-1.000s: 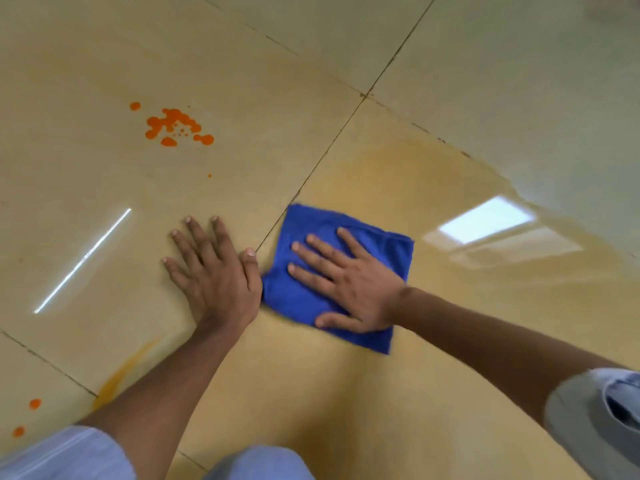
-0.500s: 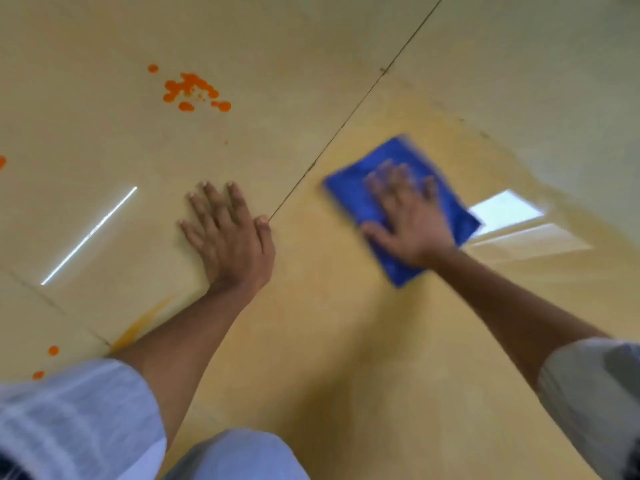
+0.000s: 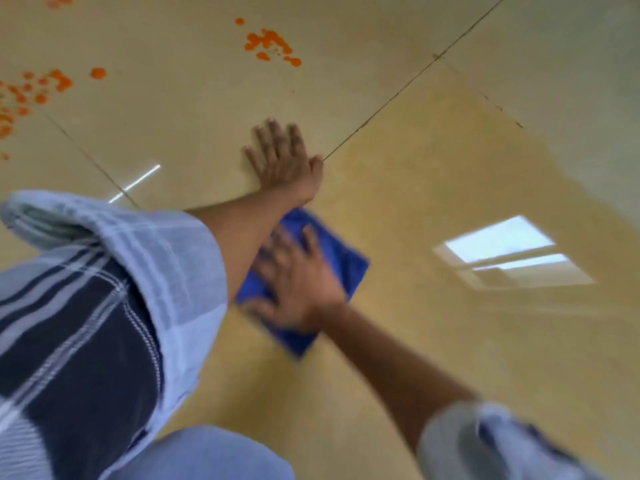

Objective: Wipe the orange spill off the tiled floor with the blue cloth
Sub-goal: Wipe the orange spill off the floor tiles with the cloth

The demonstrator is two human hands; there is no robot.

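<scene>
A blue cloth (image 3: 341,261) lies flat on the tiled floor (image 3: 433,174), on a tile with a yellowish smeared film. My right hand (image 3: 299,287) presses down on the cloth with fingers spread; it is motion-blurred. My left hand (image 3: 282,159) rests flat on the floor beyond the cloth, fingers apart, beside a grout line. My left forearm hides the cloth's left edge. Orange spill drops (image 3: 272,45) sit far ahead of the left hand. More orange drops (image 3: 38,90) spread at the far left edge.
Dark grout lines (image 3: 408,83) cross the floor diagonally. A bright window reflection (image 3: 502,249) shines on the tile to the right of the cloth. My checked sleeve (image 3: 104,306) and my knee (image 3: 204,455) fill the lower left.
My right hand has swept the cloth back toward me and to the left, under my left forearm. The view has tilted, bringing more orange drops into sight at the left.
</scene>
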